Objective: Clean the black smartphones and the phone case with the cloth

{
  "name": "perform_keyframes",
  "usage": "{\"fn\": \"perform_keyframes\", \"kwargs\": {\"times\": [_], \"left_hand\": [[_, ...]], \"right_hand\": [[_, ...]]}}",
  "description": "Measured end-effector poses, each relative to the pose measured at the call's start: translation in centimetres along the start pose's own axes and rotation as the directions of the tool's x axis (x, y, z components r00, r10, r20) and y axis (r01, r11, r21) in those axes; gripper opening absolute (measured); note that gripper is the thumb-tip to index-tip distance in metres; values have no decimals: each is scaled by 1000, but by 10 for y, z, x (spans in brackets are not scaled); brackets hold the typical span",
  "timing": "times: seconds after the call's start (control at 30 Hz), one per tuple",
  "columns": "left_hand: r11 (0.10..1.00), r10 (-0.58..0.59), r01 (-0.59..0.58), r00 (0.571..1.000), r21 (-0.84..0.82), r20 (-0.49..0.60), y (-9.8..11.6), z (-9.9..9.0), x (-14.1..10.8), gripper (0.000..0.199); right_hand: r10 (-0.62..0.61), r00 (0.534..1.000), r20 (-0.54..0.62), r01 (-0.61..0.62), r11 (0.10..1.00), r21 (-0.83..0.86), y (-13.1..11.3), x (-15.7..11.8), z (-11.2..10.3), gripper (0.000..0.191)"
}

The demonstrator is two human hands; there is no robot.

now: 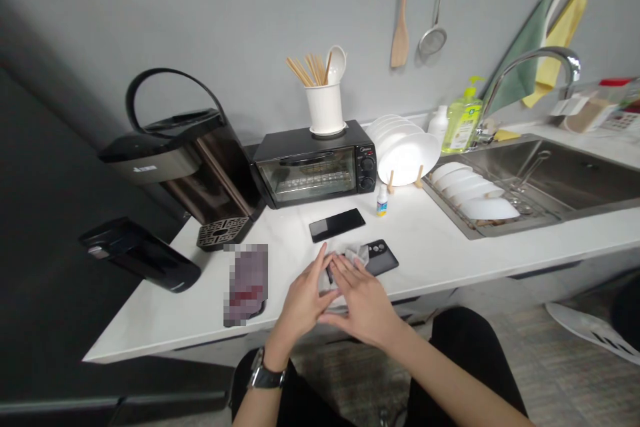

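Note:
A dark phone [384,258] with round camera lenses lies near the counter's front edge. Over its left part is a crumpled light grey cloth [357,253]. My right hand [364,300] is on the cloth, its fingers together and pressed down. At the cloth's left side my left hand [304,301] has its fingers stretched and thumb apart, the tips close to my right hand's. Between the hands a small dark piece shows, mostly hidden. Behind them lies another phone [337,225], black face up. A small white bottle [382,201] with a blue and yellow label stands upright beyond.
A toaster oven [315,170] bears a white utensil holder [325,108]. At left are a water dispenser [200,173], a dark bottle-shaped object [143,257] and a blurred-out item [249,283]. White plates [407,157], green soap [463,121] and a sink [590,173] with bowls are right.

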State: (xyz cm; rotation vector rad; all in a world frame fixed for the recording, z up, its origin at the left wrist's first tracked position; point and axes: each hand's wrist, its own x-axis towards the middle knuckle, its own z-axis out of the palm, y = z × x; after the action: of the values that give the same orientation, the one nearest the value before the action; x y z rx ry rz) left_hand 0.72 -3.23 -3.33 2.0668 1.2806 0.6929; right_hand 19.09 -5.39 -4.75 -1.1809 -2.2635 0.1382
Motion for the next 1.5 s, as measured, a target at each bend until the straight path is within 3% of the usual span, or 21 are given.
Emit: {"fn": "perform_keyframes", "kwargs": {"times": [0.13, 0.3, 0.4, 0.53, 0.6, 0.7, 0.83, 0.97, 1.1, 1.2, 1.33, 1.43, 1.5], "left_hand": [[1000, -9, 9, 1000, 18, -12, 2, -1, -1, 105], [999, -17, 18, 1000, 29, -14, 3, -3, 2, 102], [999, -23, 24, 1000, 33, -12, 2, -3, 3, 102], [999, -19, 19, 1000, 41, -16, 3, -3, 2, 101], [999, -13, 15, 999, 49, -31, 4, -2, 1, 102], [998, -6, 10, 998, 58, -57, 4, 0, 0, 104], [998, 2, 1, 999, 59, -43, 4, 3, 2, 101], [998, -11, 13, 999, 61, -38, 4, 4, 3, 93], [998, 10, -7, 999, 63, -52, 2, 4, 2, 96], [998, 23, -19, 998, 67, -58, 2, 4, 1, 97], [998, 6, -2, 998, 70, -57, 5, 3, 4, 97], [998, -15, 19, 998, 67, -55, 9, 2, 7, 102], [998, -21, 25, 998, 61, -60, 10, 2, 7, 104]], "right_hand": [[-78, 993, 90, 81, 996, -29, 6, -32, -13, 84], [105, 994, -13, -105, 966, -236, 49, -66, -34, 67], [185, 981, -64, -196, 943, -268, 66, -51, -32, 59], [282, 952, -117, -303, 918, -257, 74, -7, -22, 54], [268, 948, -173, -304, 924, -233, 71, 8, -19, 50], [218, 952, -214, -266, 937, -225, 64, 5, -17, 50], [202, 970, -138, -230, 946, -229, 47, -9, -11, 51], [105, 994, -14, -106, 987, -124, 13, 1, -1, 55], [10, 997, 70, -10, 1000, -1, -8, -6, -10, 58], [-45, 992, 118, 42, 999, 29, 9, -37, -31, 51], [94, 995, 15, -91, 986, -142, 60, -67, -56, 47], [154, 988, -27, -156, 966, -204, 76, -54, -54, 49], [163, 986, -27, -165, 970, -180, 66, -33, -41, 53]]}}
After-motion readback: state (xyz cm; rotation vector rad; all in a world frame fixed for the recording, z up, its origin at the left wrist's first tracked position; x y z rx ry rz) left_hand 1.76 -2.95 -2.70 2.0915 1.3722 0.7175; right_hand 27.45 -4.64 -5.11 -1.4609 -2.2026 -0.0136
